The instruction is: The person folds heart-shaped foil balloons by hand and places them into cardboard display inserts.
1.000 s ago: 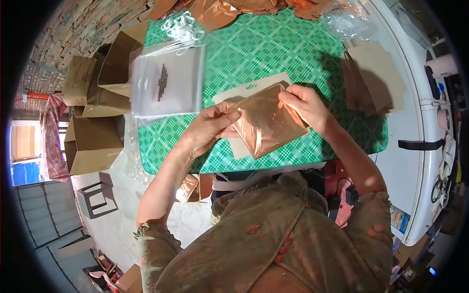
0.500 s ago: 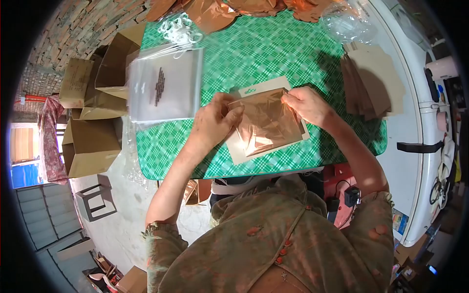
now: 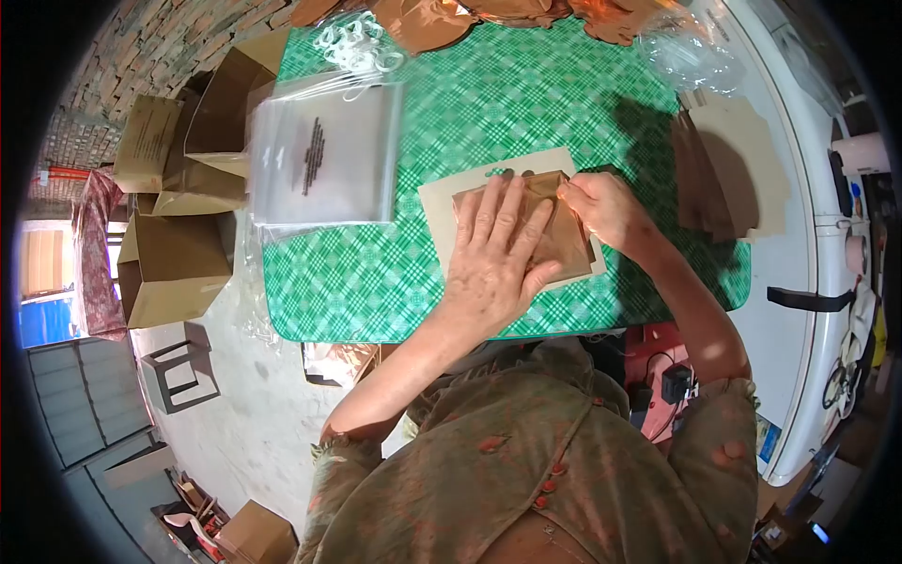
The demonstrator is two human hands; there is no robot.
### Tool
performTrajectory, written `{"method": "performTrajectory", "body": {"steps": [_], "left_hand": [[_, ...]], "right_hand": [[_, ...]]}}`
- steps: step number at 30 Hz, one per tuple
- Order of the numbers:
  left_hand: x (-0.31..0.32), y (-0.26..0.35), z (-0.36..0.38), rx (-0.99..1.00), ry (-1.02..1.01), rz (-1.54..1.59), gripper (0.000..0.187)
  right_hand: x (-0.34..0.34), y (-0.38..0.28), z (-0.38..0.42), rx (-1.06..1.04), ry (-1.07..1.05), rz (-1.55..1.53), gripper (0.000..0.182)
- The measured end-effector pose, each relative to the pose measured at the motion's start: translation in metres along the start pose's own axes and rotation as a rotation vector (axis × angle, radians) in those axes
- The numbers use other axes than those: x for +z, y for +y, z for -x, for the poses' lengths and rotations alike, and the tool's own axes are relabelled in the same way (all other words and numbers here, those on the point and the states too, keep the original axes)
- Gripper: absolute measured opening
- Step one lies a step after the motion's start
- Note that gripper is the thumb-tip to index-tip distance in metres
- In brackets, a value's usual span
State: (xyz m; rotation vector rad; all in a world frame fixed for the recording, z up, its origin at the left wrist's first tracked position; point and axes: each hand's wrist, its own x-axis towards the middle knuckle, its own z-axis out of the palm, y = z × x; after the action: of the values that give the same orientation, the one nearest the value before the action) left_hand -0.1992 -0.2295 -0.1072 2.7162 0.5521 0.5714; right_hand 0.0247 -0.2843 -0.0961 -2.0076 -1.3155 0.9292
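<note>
A folded copper-coloured foil sheet lies on a beige card near the table's front edge. My left hand rests flat on the foil with its fingers spread, covering much of it. At the foil's upper right corner, my right hand pinches the edge between thumb and fingers. Part of a cut-out slot in the card shows above my left fingertips.
Clear plastic bags are stacked on the left of the green checked table. White loops and copper foil lie at the back. Beige cards are on the right, below crumpled plastic. Open cardboard boxes stand left.
My left hand has let go of the foil's left edge and moved right, flat onto its surface. The foil looks flatter. My right hand still holds the corner.
</note>
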Motion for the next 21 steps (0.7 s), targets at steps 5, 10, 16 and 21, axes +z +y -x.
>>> {"method": "performTrajectory", "body": {"steps": [5,10,16,21], "left_hand": [[0.019,-0.006,0.003,-0.035,-0.041,-0.061,0.072],[0.022,-0.003,0.004,-0.048,-0.078,-0.154,0.076],[0.023,-0.002,0.003,-0.057,-0.08,-0.154,0.075],[0.023,-0.002,0.004,-0.055,-0.086,-0.145,0.073]], "right_hand": [[0.002,0.005,-0.001,-0.026,0.005,0.045,0.038],[-0.008,-0.018,0.003,0.114,-0.105,-0.032,0.038],[0.002,-0.013,0.009,-0.1,0.222,0.614,0.031],[0.008,-0.011,0.021,-0.502,0.417,0.648,0.044]]}}
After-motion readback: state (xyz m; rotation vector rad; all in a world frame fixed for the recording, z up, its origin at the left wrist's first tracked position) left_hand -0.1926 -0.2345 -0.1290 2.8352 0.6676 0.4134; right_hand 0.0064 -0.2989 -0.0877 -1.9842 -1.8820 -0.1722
